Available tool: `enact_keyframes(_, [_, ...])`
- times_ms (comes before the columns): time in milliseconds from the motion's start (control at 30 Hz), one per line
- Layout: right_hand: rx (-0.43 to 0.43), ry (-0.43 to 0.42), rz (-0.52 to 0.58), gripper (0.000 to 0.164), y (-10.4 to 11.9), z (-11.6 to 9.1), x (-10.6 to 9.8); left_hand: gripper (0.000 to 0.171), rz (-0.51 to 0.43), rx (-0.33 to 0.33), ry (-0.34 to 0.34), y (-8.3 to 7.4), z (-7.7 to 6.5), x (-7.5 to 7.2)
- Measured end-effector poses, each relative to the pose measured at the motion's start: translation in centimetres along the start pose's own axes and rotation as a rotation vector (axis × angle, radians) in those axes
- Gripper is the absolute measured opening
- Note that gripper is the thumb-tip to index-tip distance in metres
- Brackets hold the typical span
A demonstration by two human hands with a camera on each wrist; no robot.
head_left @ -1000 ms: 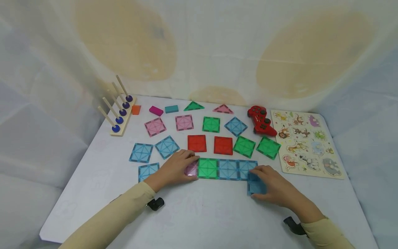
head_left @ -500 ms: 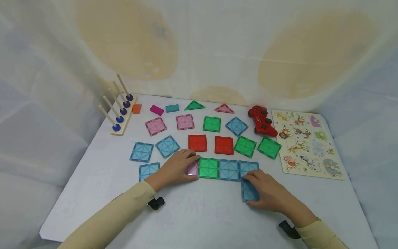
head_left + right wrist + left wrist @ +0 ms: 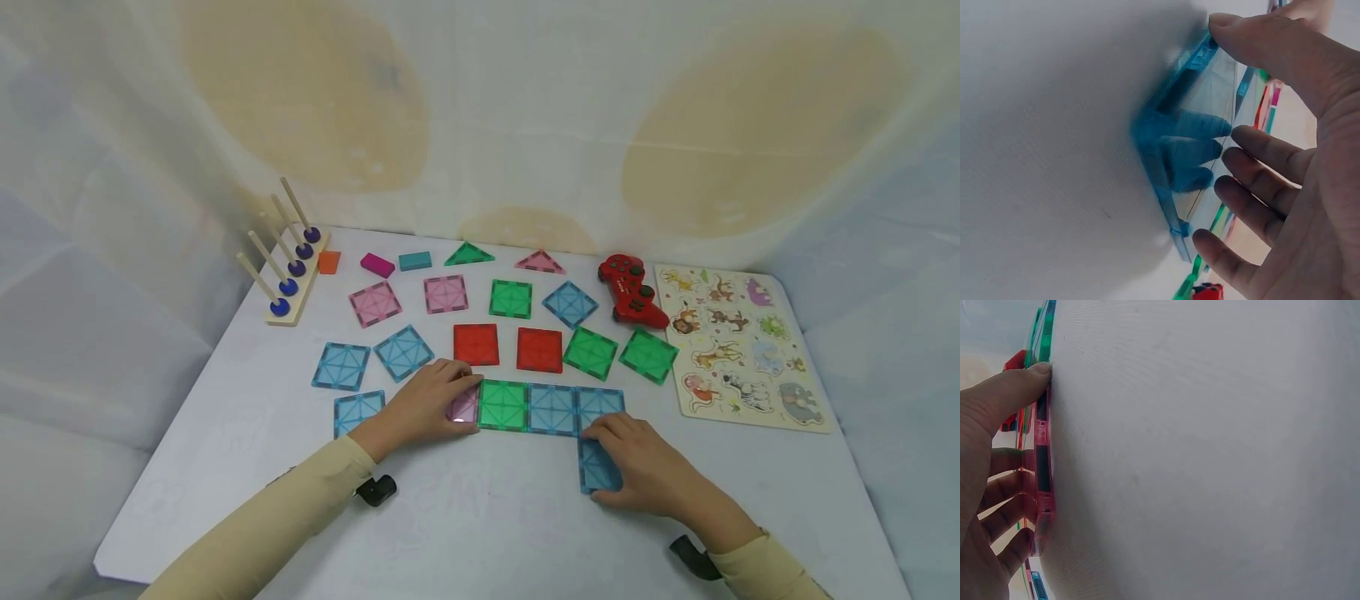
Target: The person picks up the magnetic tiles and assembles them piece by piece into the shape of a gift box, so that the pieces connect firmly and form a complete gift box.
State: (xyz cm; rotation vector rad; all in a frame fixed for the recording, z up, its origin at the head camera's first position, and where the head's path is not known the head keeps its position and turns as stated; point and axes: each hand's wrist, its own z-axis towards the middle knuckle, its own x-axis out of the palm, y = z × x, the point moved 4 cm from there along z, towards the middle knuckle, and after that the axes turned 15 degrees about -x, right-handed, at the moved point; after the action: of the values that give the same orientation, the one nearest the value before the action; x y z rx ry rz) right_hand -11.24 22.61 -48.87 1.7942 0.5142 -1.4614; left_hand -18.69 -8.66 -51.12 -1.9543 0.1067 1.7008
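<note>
A row of square magnetic tiles lies across the white table in the head view. My left hand grips the pink magnetic tile at its left end, thumb on the near edge, palm covering much of it. Beside that come a green tile, a blue tile and another blue tile. Below this last one, my right hand holds a further blue magnetic tile by its edges. Its far edge sits right at the row's end tile. In the right wrist view, the fingertips show through the held tile.
Behind the row lie red tiles, green tiles and several other loose tiles. A red game controller and an animal puzzle board stand at right. A wooden peg stand is at back left.
My right hand has drawn the blue tile left and towards me, from overlapping the row's end tile to below it. My left hand stays on the pink tile.
</note>
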Motion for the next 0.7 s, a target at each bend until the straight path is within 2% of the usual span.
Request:
enact_keyframes(200, [0.030, -0.013, 0.031, 0.098, -0.7, -0.3, 0.4, 0.078, 0.007, 0.002, 0.002, 0.0, 0.0, 0.0])
enact_keyframes(333, [0.018, 0.002, 0.036, 0.108, -1.4, -0.4, 0.7, 0.079, 0.009, 0.010, 0.005, 0.0, -0.1, 0.0])
enact_keyframes(467, [0.017, -0.004, 0.073, 0.107, -1.9, -0.4, 0.8, 0.079, 0.007, 0.009, 0.001, 0.0, 0.0, 0.0])
enact_keyframes(700, [0.048, -0.068, 0.120, 0.095, -3.1, -0.3, 0.7, 0.080, 0.003, -0.002, 0.005, 0.2, 0.1, 0.1])
